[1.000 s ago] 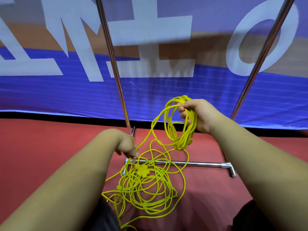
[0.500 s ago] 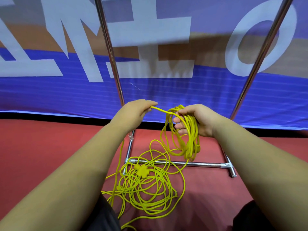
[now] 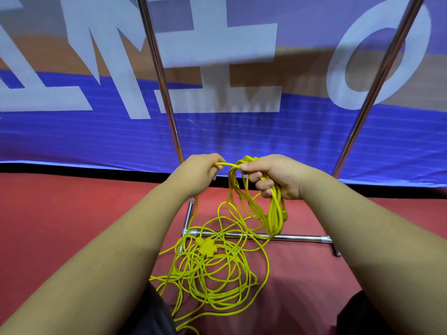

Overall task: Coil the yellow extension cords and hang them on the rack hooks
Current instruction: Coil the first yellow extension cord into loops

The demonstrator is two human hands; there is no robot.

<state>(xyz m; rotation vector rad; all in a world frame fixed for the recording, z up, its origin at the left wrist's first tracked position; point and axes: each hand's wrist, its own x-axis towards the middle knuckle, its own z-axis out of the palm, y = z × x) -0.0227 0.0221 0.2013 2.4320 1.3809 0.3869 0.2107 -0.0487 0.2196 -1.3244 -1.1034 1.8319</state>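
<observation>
My right hand (image 3: 278, 177) grips a bundle of coiled loops of the yellow extension cord (image 3: 273, 213), which hang down toward the floor. My left hand (image 3: 200, 171) pinches a short stretch of the same cord and holds it against the right hand's fingers. The rest of the cord lies in a loose tangled pile (image 3: 217, 281) on the red floor below my arms, with a yellow multi-outlet plug (image 3: 206, 246) on top. The metal rack stands in front of me; its base bar (image 3: 290, 236) crosses under the hanging loops. No hooks are in view.
Two chrome rack uprights rise at left (image 3: 159, 76) and right (image 3: 379, 76). Behind them hangs a blue, white and brown banner (image 3: 72, 131). The floor is red (image 3: 60, 213). My dark trouser legs (image 3: 150, 315) show at the bottom edge.
My left hand rose from the pile near the floor with a length of cord and brought it across to my right hand. My right hand sank a little with its coil.
</observation>
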